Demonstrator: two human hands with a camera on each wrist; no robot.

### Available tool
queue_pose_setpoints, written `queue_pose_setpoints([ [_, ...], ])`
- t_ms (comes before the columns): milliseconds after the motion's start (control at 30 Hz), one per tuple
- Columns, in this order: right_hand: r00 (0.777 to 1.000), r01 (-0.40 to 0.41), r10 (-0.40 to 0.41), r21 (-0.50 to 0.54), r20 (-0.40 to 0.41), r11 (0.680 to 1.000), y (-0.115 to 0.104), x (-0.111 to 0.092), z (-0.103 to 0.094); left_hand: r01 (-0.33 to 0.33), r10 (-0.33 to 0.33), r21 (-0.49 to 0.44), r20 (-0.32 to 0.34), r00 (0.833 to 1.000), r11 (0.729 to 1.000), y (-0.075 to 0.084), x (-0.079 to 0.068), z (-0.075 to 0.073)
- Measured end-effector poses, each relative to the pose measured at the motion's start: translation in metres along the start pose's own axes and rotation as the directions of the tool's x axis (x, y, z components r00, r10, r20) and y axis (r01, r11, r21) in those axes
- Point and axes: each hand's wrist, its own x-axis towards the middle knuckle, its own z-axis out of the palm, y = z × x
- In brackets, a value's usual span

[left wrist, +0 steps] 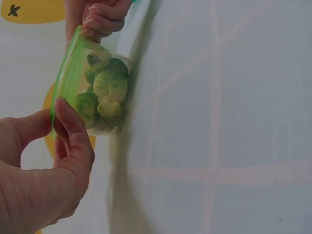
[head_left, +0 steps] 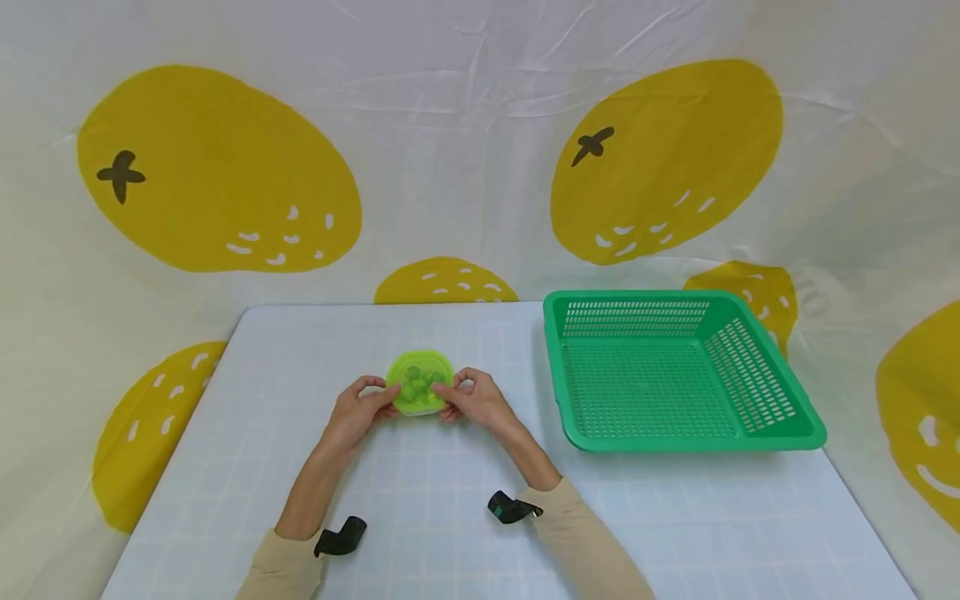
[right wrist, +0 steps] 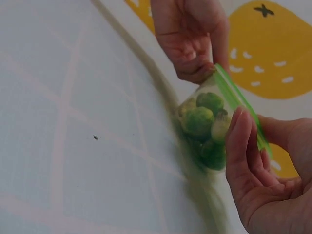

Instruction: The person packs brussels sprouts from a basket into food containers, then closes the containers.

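Observation:
A small clear food container (left wrist: 105, 127) with a bright green lid (head_left: 420, 360) is between my two hands. Several Brussels sprouts (left wrist: 110, 84) show through its wall, and in the right wrist view the sprouts (right wrist: 198, 122) look green and pale. My left hand (head_left: 360, 410) pinches the lid's left edge, thumb on top and fingers curled beneath the rim. The right hand (head_left: 480, 402) grips the opposite edge the same way. In both wrist views the container's base is close to the tabletop; whether it touches cannot be told.
A green plastic basket (head_left: 645, 392) with slotted walls stands at the table's right. The table (head_left: 420, 517) wears a pale checked cloth. Behind hangs a white curtain (head_left: 465, 167) printed with yellow fruit.

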Motion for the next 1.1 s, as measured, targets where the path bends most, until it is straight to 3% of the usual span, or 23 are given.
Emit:
queue_pose_setpoints([
  [767,1.0,-0.005,0.005,0.001,0.019,1.0,-0.0013,-0.0008,-0.0043,0.042,-0.038,-0.111,0.034,0.999,0.993,-0.0002,0.0,0.0019],
  [900,1.0,0.0,0.001,-0.022,0.028,1.0,-0.0043,0.0003,-0.0062,0.053,-0.045,-0.135,0.056,0.997,0.989,0.0013,0.0016,0.0012],
  [1100,0.998,0.052,-0.049,-0.106,0.032,0.993,-0.0036,-0.0005,-0.0073,0.073,-0.068,-0.094,0.055,0.996,0.993,0.0002,0.0016,-0.0017],
])
